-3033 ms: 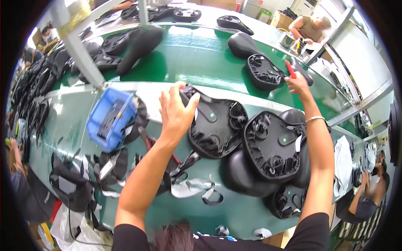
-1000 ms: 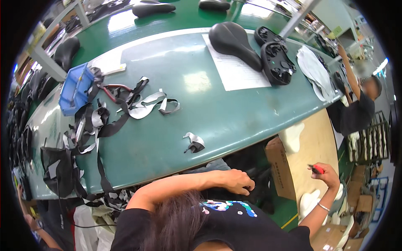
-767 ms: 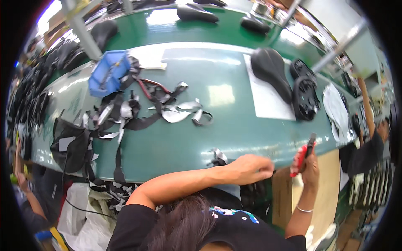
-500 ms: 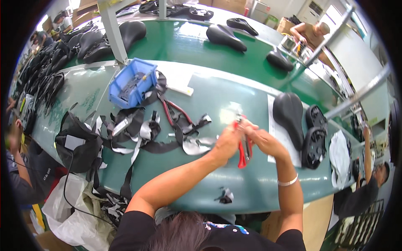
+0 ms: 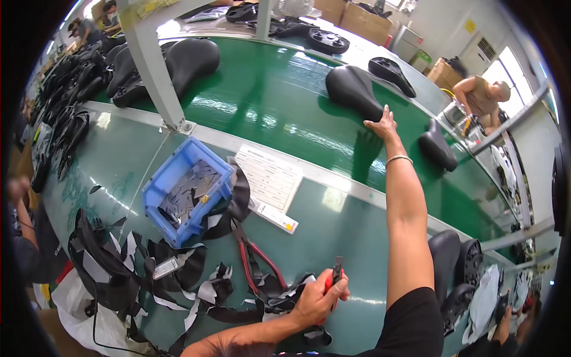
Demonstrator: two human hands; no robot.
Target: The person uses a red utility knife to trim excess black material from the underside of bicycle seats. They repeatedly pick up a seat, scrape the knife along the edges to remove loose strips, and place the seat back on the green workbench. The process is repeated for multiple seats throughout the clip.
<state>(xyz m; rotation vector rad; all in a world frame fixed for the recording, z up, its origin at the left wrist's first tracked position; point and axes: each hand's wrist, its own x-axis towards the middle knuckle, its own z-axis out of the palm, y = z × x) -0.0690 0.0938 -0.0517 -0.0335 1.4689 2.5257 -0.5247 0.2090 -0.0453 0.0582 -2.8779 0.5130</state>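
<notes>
My left hand (image 5: 319,297) is closed around a red-handled cutting tool (image 5: 335,275) whose dark tip points up, low over the green table beside a heap of black and white strap offcuts (image 5: 202,285). My right hand (image 5: 382,126) is stretched far out over the green conveyor belt (image 5: 267,107). Its spread fingers lie on the near end of a black bicycle saddle (image 5: 352,90). A bracelet (image 5: 398,159) sits on that wrist.
A blue bin (image 5: 185,191) of dark pieces and a printed sheet (image 5: 269,177) lie mid-table, with red-handled pliers (image 5: 257,262) beside them. More black saddles (image 5: 189,58) (image 5: 438,150) ride the belt. A grey post (image 5: 153,71) stands left. Another person (image 5: 483,95) works far right.
My hands were together on the red tool over the table. My right hand has since let go and reached out to the saddle on the belt, while the left keeps the tool.
</notes>
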